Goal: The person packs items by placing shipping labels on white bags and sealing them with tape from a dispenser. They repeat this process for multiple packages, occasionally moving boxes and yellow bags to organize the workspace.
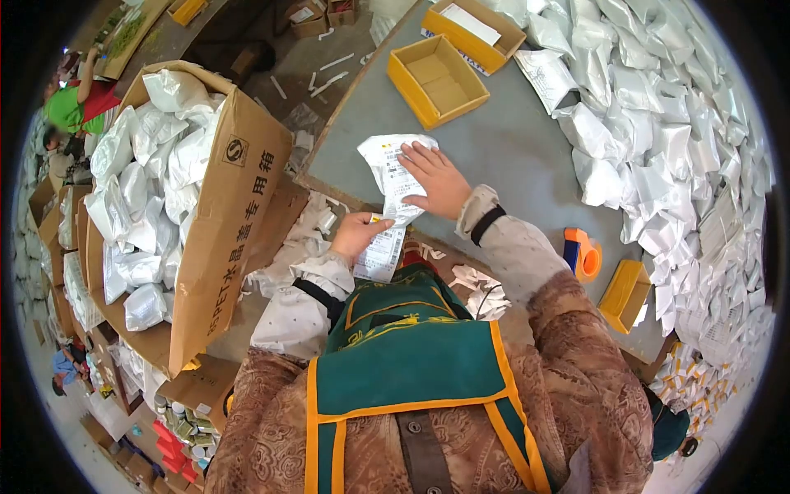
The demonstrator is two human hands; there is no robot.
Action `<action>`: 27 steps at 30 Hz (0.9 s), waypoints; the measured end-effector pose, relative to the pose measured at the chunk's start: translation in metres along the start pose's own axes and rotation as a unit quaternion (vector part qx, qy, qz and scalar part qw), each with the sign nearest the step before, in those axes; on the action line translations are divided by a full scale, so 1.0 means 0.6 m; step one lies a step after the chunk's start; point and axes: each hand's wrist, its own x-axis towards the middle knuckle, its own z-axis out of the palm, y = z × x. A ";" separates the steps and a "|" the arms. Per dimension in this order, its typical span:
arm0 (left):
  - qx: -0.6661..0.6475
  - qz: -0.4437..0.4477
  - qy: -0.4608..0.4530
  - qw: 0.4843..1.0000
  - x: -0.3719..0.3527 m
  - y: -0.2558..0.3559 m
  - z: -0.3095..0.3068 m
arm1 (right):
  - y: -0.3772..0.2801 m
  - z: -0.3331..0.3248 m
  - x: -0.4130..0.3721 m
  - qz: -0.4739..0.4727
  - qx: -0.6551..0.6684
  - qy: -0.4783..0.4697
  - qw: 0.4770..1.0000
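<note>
A white plastic parcel lies at the near edge of the grey table, with a printed shipping label on its top face. My right hand rests flat over the parcel's right side, fingers stretched out on the label. Below it, my left hand is closed in a pinch on a printed label strip that hangs over the table edge in front of the green apron. The strip's upper end meets the parcel's lower end.
Two yellow cardboard trays stand at the back. An orange tape dispenser and a small yellow box sit at right, beside a large heap of white parcels. At left, a big carton overflows with parcels. Another person is far left.
</note>
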 end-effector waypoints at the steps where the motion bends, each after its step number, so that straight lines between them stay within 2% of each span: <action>1: -0.011 -0.008 0.010 1.000 -0.006 -0.008 0.000 | -0.004 0.003 -0.002 0.010 -0.006 -0.022 1.000; 3: -0.036 -0.017 0.034 0.999 -0.010 -0.013 0.000 | -0.011 -0.004 0.009 0.023 -0.022 -0.065 0.997; 6: -0.052 -0.017 0.030 0.998 -0.019 -0.018 -0.001 | -0.033 -0.022 0.027 0.046 -0.053 -0.046 0.996; 9: -0.050 -0.013 0.023 0.998 -0.027 -0.018 -0.001 | -0.030 0.009 0.055 -0.001 -0.077 -0.031 0.997; 12: -0.039 -0.015 0.049 0.998 -0.021 -0.020 -0.001 | -0.030 0.014 0.058 0.013 -0.090 -0.084 0.992; 15: -0.100 -0.010 0.015 0.995 -0.024 -0.016 0.002 | -0.020 -0.002 0.060 0.005 -0.098 -0.073 0.992; 19: -0.100 -0.025 0.020 0.994 -0.031 -0.016 0.004 | -0.049 -0.022 0.080 -0.018 -0.092 -0.002 0.996; 23: -0.090 -0.029 0.024 0.995 -0.011 -0.010 -0.006 | -0.041 0.019 0.076 -0.021 -0.162 -0.149 0.975; 26: -0.097 -0.023 0.028 0.995 -0.020 -0.026 -0.015 | 0.017 0.009 0.098 0.086 0.093 -0.041 0.991; 27: -0.106 -0.014 0.028 0.994 -0.018 -0.027 -0.016 | 0.042 -0.014 0.104 0.099 0.096 0.002 0.990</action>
